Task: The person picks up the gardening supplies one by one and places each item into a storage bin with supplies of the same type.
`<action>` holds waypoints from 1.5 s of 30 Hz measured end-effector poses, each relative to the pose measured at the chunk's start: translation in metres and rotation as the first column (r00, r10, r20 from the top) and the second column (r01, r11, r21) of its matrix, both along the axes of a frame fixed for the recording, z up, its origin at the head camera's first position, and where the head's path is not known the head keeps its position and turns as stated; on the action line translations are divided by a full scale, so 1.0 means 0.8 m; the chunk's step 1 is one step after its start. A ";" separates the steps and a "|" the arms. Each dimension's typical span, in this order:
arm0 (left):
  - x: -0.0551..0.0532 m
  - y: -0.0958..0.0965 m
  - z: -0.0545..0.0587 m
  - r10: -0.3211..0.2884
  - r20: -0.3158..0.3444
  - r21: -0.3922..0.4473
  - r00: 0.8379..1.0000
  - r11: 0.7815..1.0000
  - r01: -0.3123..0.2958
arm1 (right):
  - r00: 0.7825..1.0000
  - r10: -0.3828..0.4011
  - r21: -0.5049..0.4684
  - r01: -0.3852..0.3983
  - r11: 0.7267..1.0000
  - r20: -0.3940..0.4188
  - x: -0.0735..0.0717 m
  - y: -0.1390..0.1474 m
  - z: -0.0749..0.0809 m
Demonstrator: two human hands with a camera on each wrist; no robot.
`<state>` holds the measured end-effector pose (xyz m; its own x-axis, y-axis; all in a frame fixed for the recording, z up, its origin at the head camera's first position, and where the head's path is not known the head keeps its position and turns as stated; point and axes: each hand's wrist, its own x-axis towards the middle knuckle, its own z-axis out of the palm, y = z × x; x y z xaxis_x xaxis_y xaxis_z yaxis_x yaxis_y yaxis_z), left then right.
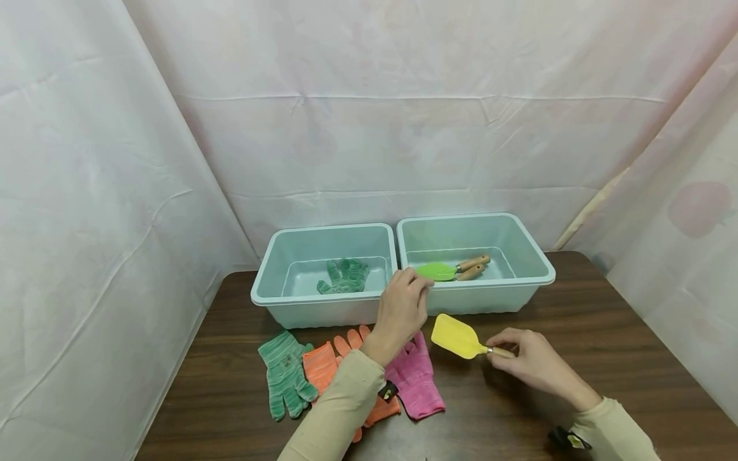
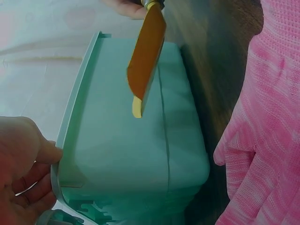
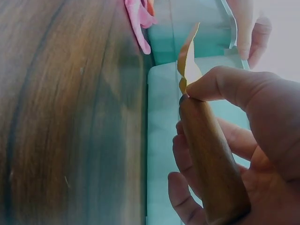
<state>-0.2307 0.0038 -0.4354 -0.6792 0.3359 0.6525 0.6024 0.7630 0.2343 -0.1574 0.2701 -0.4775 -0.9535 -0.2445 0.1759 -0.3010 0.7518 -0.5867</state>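
My right hand (image 1: 536, 362) holds a yellow hand trowel (image 1: 458, 336) by its wooden handle (image 3: 211, 159), thumb near the neck of the blade. The blade points left, in front of the right pale green bin (image 1: 478, 299). At that bin's front left corner, my left hand (image 1: 400, 307) pinches the rim, thumb on the outer side in the left wrist view. Inside the same bin lie a bright green trowel (image 1: 436, 271) and two wooden handles (image 1: 473, 262); the front wall and left hand partly hide them.
Beside it stands a matching left bin (image 1: 328, 314) with a green glove (image 1: 346, 275) inside. Across the brown table (image 1: 478, 422) lie another green glove (image 1: 286, 374), orange gloves (image 1: 319, 366) and a pink glove (image 1: 419, 384), partly under my left arm. A pale curtain (image 1: 375, 147) hangs behind.
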 end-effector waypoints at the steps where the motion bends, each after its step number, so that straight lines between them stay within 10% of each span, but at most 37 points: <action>1: 0.000 0.000 0.000 0.000 0.000 -0.001 1.000 1.000 0.000 | 1.000 0.000 0.001 0.000 1.000 -0.009 0.000 0.001 0.001; 45: 0.002 0.001 0.000 0.010 0.004 -0.010 1.000 1.000 -0.010 | 0.997 0.049 0.076 -0.045 0.996 -0.061 -0.005 0.021 0.075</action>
<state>-0.2289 0.0045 -0.4355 -0.6852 0.3352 0.6467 0.5938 0.7713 0.2293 -0.1614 0.2871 -0.4173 -0.9283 -0.3035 0.2149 -0.3716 0.7768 -0.5084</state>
